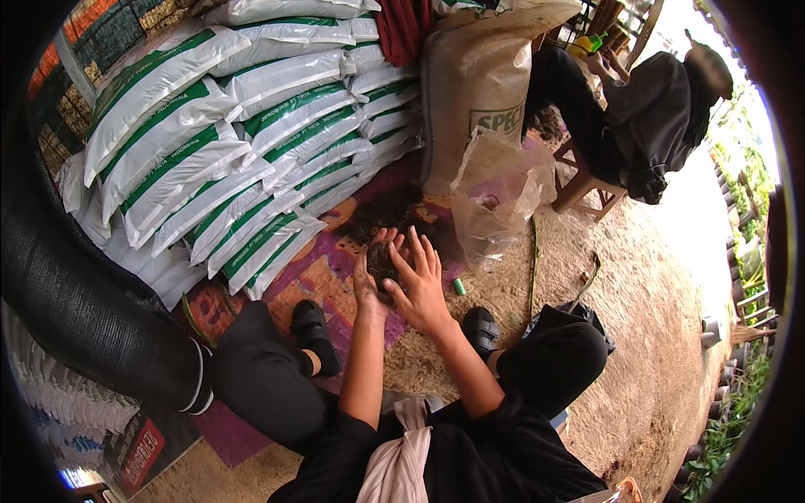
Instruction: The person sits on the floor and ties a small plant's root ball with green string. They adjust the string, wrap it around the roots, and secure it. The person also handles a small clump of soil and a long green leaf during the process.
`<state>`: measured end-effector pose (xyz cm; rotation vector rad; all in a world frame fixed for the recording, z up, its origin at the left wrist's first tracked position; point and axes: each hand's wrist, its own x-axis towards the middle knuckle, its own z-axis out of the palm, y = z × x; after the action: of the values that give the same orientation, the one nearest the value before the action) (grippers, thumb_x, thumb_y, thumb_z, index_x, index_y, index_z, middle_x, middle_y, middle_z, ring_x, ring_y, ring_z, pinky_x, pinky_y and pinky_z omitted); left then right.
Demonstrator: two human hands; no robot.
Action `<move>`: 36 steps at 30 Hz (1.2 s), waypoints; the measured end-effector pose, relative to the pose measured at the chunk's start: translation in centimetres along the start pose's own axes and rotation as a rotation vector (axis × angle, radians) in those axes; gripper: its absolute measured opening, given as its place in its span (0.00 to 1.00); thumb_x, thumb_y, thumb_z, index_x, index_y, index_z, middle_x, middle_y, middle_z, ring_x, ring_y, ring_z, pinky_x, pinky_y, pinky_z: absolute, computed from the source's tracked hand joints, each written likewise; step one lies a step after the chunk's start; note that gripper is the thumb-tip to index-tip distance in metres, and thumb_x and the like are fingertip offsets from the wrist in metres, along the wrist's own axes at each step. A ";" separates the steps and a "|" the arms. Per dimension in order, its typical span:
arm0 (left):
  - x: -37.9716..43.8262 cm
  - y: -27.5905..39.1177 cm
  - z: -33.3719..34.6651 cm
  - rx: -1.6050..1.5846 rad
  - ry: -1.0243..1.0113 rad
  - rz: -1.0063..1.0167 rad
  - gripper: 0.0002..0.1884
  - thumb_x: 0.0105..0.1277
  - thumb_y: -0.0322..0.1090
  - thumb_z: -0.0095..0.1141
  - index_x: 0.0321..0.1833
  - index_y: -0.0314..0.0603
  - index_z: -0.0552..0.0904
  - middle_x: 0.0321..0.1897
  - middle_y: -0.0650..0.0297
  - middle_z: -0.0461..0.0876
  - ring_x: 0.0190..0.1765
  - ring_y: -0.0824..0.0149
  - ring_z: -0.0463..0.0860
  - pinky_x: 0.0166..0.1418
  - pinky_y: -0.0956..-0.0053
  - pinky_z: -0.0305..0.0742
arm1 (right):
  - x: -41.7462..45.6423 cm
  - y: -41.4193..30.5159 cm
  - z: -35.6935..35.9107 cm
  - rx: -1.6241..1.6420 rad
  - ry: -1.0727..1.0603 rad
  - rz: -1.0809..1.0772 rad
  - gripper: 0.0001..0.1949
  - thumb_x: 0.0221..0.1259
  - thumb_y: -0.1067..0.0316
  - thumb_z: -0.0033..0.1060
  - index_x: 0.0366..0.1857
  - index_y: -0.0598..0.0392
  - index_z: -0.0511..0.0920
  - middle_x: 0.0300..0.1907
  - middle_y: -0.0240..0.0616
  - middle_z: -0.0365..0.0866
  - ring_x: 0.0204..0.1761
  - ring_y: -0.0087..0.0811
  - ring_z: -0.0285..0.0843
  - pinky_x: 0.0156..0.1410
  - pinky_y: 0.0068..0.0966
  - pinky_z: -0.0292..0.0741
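Note:
A dark ball of soil with fine roots (381,261) is cupped between my two hands, in front of my knees. My left hand (366,276) lies along its left side, with the palm turned inward and soil on the skin. Over its right side curve the fingers of my right hand (418,276). Beyond the hands, loose dark soil (402,210) is heaped on a purple and orange sheet (333,251). A clear plastic bag (497,201) stands crumpled to the right of the soil, and a small green cylinder (460,287) lies near my right hand.
Stacked white and green filled bags (302,126) rise at the left and ahead. A large woven sack (471,94) stands behind the plastic bag. At the upper right a person (648,113) sits on a brown stool (582,182), holding something. A black roll (94,302) fills the left edge.

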<state>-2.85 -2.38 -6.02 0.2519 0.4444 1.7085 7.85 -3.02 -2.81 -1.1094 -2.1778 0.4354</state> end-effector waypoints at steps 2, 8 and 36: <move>-0.1 0.2 0.0 -0.008 -0.014 -0.039 0.26 0.70 0.49 0.32 0.62 0.37 0.65 0.62 0.56 0.66 0.64 0.59 0.65 0.66 0.64 0.61 | 0.2 0.5 -0.4 -0.021 0.018 -0.016 0.27 0.57 0.49 0.53 0.61 0.44 0.67 0.70 0.49 0.45 0.69 0.53 0.43 0.70 0.49 0.42; -0.3 0.0 -0.2 -0.012 -0.108 -0.162 0.26 0.71 0.49 0.29 0.62 0.38 0.66 0.61 0.56 0.67 0.64 0.59 0.65 0.66 0.63 0.60 | 0.5 -0.3 -0.9 -0.065 0.044 -0.023 0.27 0.57 0.47 0.51 0.62 0.42 0.67 0.70 0.47 0.44 0.70 0.53 0.41 0.70 0.50 0.41; 0.1 -0.2 -0.2 -0.043 -0.084 -0.081 0.33 0.68 0.59 0.29 0.66 0.38 0.61 0.64 0.56 0.62 0.65 0.59 0.62 0.68 0.62 0.57 | -0.1 1.2 0.6 0.313 0.105 0.111 0.24 0.59 0.57 0.51 0.61 0.48 0.67 0.70 0.48 0.43 0.70 0.50 0.41 0.71 0.43 0.44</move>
<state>-2.81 -2.33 -6.31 0.2702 0.3508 1.6197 8.21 -2.40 -4.01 -1.0546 -1.8848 0.7232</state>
